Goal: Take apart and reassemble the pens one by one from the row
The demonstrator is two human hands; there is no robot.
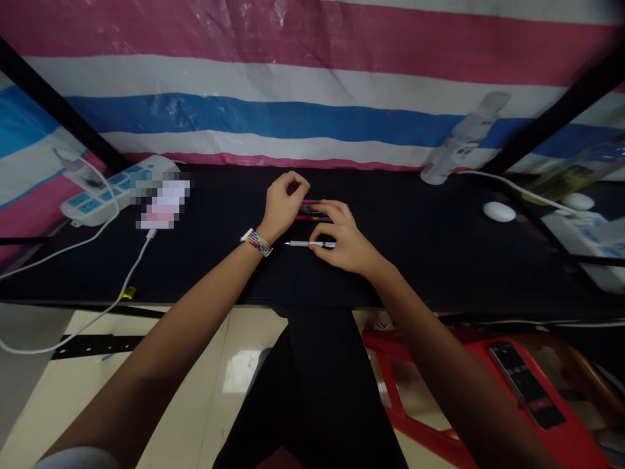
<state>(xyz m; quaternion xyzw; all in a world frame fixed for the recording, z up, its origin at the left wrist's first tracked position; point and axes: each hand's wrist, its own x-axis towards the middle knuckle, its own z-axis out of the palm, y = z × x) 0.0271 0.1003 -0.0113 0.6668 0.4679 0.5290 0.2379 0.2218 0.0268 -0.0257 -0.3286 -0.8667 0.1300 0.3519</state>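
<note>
Head view: over at the left of the black desk [219, 215], a blurred-out, phone-like thing [166, 203] lies beside a power strip [105, 197], probably there to charge. Next comes the left hand [282, 210], its fingers curled at the ends of some slim pink-and-dark sticks [306, 219]; I can't tell whether they're clamped on them, perhaps just steadying. Nearer the person, the right hand [346, 238] pinches a white pen [299, 243] between thumb and forefinger, tip pointing left, seemingly to keep it in line with the sticks. Farther right, a bottle [459, 143] stands well clear of both hands.
</note>
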